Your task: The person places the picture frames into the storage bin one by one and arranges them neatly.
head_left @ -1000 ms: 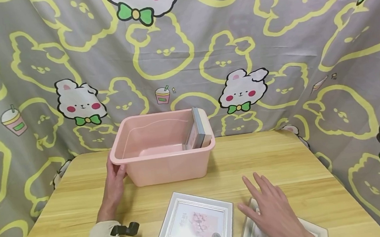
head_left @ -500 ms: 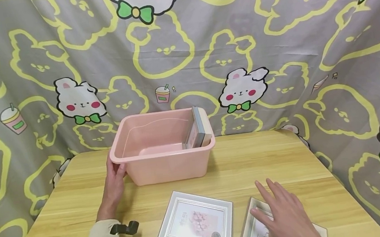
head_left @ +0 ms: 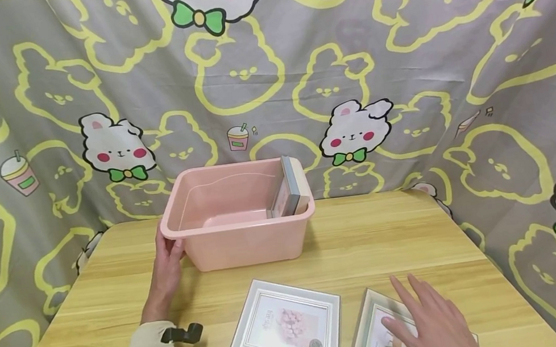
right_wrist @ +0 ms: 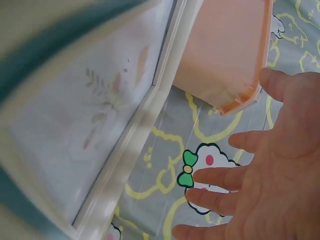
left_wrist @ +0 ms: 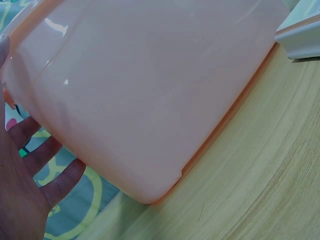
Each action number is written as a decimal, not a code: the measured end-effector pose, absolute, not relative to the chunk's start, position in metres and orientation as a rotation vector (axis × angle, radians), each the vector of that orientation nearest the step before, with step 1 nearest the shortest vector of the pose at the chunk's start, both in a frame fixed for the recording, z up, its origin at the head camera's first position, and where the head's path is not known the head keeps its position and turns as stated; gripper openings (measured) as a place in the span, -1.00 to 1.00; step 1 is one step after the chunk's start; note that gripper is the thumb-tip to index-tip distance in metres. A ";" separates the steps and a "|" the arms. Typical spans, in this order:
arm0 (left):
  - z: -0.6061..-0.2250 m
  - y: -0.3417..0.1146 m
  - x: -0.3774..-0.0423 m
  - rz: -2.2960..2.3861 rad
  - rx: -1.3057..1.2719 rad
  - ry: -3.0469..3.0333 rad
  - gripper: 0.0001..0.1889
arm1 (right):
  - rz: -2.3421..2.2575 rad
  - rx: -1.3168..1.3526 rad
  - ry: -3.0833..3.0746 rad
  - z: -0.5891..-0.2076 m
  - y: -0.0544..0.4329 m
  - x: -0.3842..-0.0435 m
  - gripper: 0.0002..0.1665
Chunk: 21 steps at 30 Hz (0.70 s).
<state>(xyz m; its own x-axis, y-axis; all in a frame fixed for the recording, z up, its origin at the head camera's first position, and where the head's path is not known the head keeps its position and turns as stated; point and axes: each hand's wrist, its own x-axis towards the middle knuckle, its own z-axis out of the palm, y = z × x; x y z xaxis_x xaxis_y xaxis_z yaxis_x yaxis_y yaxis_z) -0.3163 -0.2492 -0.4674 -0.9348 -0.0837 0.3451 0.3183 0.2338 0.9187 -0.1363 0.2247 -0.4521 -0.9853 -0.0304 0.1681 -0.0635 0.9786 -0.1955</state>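
My left hand (head_left: 165, 269) holds the left end of a pink plastic bin (head_left: 245, 247), its thumb on the front below the rim. In the left wrist view the fingers (left_wrist: 62, 182) reach along the bin's end wall. My right hand (head_left: 435, 324) is spread over a beige picture frame (head_left: 381, 336), covering its right part. Its fingers look extended and hold nothing in the right wrist view; whether it touches the frame I cannot tell. Left of it, a silver picture frame (head_left: 289, 325) lies face up.
Inside the bin, at its right end, a grey-blue frame (head_left: 288, 186) and a cream one (head_left: 301, 181) lean upright. A wooden table (head_left: 393, 235) bears everything. Behind it hangs a patterned grey curtain (head_left: 272, 122).
My right hand has shifted right and nearer to me, uncovering more of the beige frame's print. The left hand, bin and silver frame have stayed put.
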 end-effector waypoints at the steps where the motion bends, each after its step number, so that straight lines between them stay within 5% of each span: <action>1: -0.468 -0.249 -0.316 -1.750 -0.218 -2.191 -0.32 | 0.293 0.061 -2.966 -0.454 0.226 -0.135 -0.12; 21: -0.467 -0.250 -0.317 -1.760 -0.239 -2.164 -0.35 | 0.360 -0.328 -3.309 -0.491 0.273 -0.133 0.18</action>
<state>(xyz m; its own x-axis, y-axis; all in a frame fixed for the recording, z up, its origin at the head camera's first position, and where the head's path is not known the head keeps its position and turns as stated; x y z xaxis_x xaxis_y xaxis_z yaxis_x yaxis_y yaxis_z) -0.3168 -0.2496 -0.4670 -0.9280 -0.0822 0.3635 0.3391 0.2185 0.9150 -0.1334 0.2726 -0.4913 -0.9604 0.1703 -0.2206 0.2138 0.9580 -0.1912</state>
